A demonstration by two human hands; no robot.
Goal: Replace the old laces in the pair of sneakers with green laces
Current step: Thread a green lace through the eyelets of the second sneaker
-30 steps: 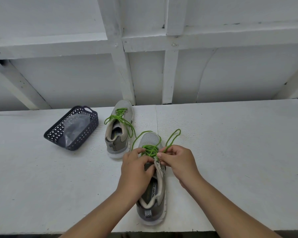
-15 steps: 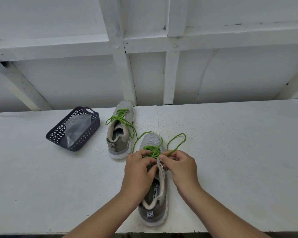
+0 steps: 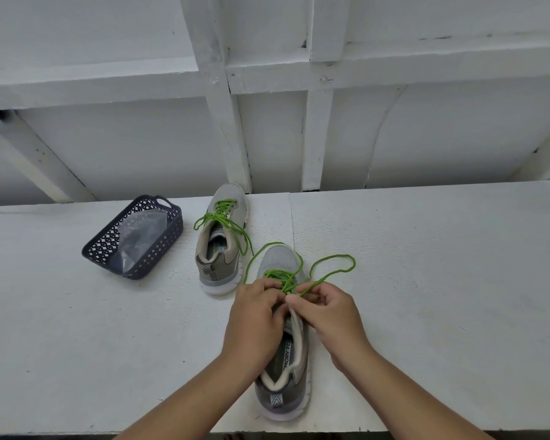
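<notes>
- Left hand [image 3: 255, 322] curled over near sneaker [image 3: 283, 376], fingertips pinching green lace [image 3: 281, 277] at the top eyelets.
- Right hand [image 3: 326, 312] thumb to thumb beside it, fingers curled, pinching the same lace.
- Just past the fingers, lace loops trailing over the toe and onto white tabletop [image 3: 426, 281].
- Farther, left of the fingers: second sneaker [image 3: 218, 249], green-laced, ends loose.
- Farthest left: dark perforated basket [image 3: 134, 236] holding clear plastic bag [image 3: 138, 233].

Your left hand [image 3: 254, 319] and right hand [image 3: 327, 315] both pinch the green lace [image 3: 331, 265] over the near sneaker [image 3: 283, 376] on the worktop [image 3: 426, 281]. The far sneaker [image 3: 219, 249] stands beside a dark basket [image 3: 134, 236].
</notes>
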